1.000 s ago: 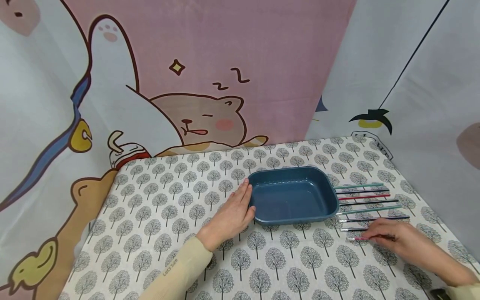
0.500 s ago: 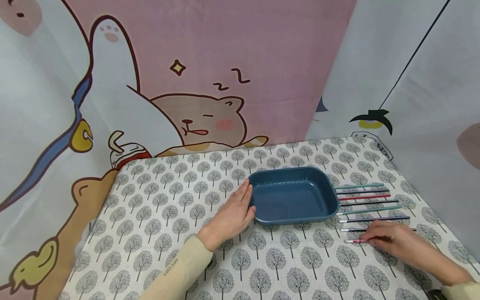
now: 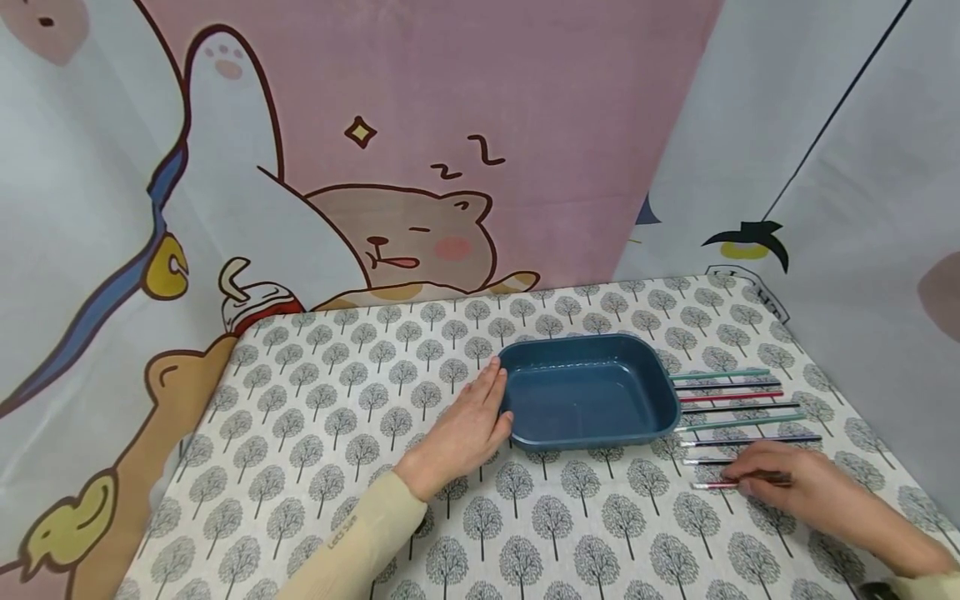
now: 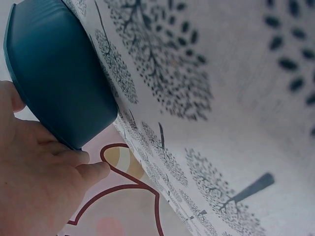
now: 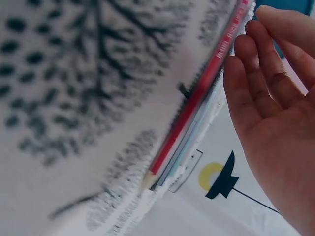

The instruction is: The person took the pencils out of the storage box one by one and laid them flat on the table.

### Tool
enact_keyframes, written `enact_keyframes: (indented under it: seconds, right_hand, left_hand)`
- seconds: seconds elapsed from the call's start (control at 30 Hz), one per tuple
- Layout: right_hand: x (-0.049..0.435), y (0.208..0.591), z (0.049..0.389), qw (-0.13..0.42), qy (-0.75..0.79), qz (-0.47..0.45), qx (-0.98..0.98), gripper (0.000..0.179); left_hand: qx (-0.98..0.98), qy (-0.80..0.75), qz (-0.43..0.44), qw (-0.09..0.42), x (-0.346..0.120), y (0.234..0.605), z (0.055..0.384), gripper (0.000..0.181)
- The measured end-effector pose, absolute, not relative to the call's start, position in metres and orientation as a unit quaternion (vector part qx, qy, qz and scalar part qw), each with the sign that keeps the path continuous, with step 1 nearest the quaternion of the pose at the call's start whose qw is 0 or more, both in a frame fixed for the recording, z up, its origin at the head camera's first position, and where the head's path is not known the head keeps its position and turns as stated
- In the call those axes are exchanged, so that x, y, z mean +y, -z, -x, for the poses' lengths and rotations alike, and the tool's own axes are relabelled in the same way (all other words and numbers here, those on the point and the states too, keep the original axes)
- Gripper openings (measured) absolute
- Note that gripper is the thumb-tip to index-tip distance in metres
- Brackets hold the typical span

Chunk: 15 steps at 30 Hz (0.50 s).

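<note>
A blue rectangular tray [image 3: 585, 439] stands on the cloth. My left hand [image 3: 467, 422] lies along its left side, with straight fingers against the wall of the tray. The left wrist view shows the fingertips [image 4: 96, 172] at its corner. Right of the tray, my right hand [image 3: 787, 479] reaches over a red pencil [image 5: 189, 105] that lies on the cloth, the nearest in a row. Its thumb and fingers are loosely bent, fingertips [image 5: 231, 66] right beside the pencil. The hand hides part of this pencil and of the black pencil [image 3: 705, 462] behind it.
Several more pencils lie roughly parallel behind, among them a dark blue pencil [image 3: 757, 440], a teal pencil [image 3: 750, 422] and another red pencil [image 3: 738, 396]. The tree-print tablecloth [image 3: 360, 492] covers the table. A cartoon curtain [image 3: 585, 150] hangs close behind and at both sides.
My right thumb and fingers have loosened a little around the nearest red pencil, and more of it shows between them. The left hand and the tray stay in place.
</note>
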State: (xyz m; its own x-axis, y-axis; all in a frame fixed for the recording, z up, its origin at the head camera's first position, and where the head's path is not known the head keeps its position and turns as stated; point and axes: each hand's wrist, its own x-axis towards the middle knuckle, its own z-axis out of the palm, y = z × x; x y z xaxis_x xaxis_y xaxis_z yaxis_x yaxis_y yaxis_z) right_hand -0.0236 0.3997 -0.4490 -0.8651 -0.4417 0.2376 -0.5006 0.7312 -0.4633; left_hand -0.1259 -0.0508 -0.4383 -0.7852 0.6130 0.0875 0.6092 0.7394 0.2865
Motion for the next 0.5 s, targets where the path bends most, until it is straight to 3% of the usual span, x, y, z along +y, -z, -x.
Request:
enact_keyframes:
  seconds: [0.17,0.5]
  right_hand:
    - [0.396,0.428,0.023,0.043,-0.225,-0.202,-0.952,0.030]
    - [0.374,0.389,0.032,0.102,-0.218,-0.166,-0.956,0.036]
  left_hand:
    - [0.934,-0.153,-0.324,0.012,-0.050,0.437,0.126,0.066]
    - [0.934,-0.155,-0.322,0.016,-0.050,0.437,0.126,0.066]
